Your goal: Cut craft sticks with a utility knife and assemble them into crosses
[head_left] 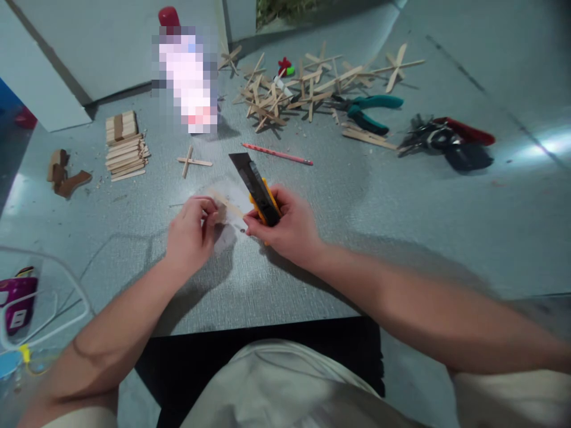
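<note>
My right hand (289,223) is wrapped round a yellow and black box cutter (256,190), whose broad dark blade end points up and to the left. Between my two hands runs a pale wooden craft stick (231,206), slightly blurred. The fingers of my left hand (193,229) are closed on its left end, and the right thumb and fingertips meet its other end. Just beyond lie a red pencil (279,154) and two craft sticks crossed in an X (191,161). The tabletop directly under my hands is pale and partly hidden.
Stacked craft sticks (127,156) lie at the left beside brown scraps (65,175). Across the back spread many crossed sticks (267,101). Teal-handled pliers (375,107) and a dark tool bundle (450,142) lie at the right. A blurred red-capped bottle (190,83) stands behind.
</note>
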### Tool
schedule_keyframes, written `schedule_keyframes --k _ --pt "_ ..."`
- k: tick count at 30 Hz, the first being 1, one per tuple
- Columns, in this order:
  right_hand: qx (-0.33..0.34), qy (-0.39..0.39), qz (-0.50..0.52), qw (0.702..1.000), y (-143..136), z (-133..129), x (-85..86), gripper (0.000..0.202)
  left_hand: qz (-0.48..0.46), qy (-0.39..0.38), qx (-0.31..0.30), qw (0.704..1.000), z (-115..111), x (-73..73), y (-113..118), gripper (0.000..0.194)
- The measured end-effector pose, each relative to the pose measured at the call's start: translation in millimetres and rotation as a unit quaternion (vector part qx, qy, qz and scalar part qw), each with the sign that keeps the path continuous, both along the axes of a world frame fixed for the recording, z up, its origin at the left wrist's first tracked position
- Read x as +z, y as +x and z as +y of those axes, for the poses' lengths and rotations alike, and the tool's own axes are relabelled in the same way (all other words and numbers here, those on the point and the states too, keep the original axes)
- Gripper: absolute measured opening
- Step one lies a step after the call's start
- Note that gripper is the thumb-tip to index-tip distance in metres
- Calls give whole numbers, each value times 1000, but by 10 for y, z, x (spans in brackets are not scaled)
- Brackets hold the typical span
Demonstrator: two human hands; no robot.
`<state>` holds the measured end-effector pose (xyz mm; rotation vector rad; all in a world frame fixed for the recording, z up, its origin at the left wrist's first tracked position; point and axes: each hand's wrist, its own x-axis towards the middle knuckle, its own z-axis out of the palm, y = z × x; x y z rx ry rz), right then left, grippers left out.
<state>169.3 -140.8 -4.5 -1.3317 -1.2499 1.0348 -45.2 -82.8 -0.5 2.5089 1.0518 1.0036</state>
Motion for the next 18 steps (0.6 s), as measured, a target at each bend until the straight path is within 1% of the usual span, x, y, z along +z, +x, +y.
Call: schedule_keyframes --k 3,5,8,10,12,14,17,18 --pt "-34 34 31 998 70 63 21 30 62 -17 -20 998 -6 -8 2 6" --pt "-40 50 58 996 129 111 57 30 87 -27 -44 995 -17 -8 31 7" --pt "-51 60 74 994 198 164 110 32 93 -34 -88 991 -31 4 85 9" --pt "-50 58 64 995 218 176 127 32 77 -28 -99 992 -36 26 99 6" --pt "-35 48 50 997 214 169 127 32 48 -12 -87 995 -39 57 89 3" --pt "-16 36 34 999 192 151 118 31 19 16 -67 997 -42 90 64 5" --pt "8 18 17 1000 144 112 105 30 -16 77 -46 996 -45 120 29 3" --pt "15 13 16 1000 128 98 105 29 -24 102 -41 994 -46 123 22 5"
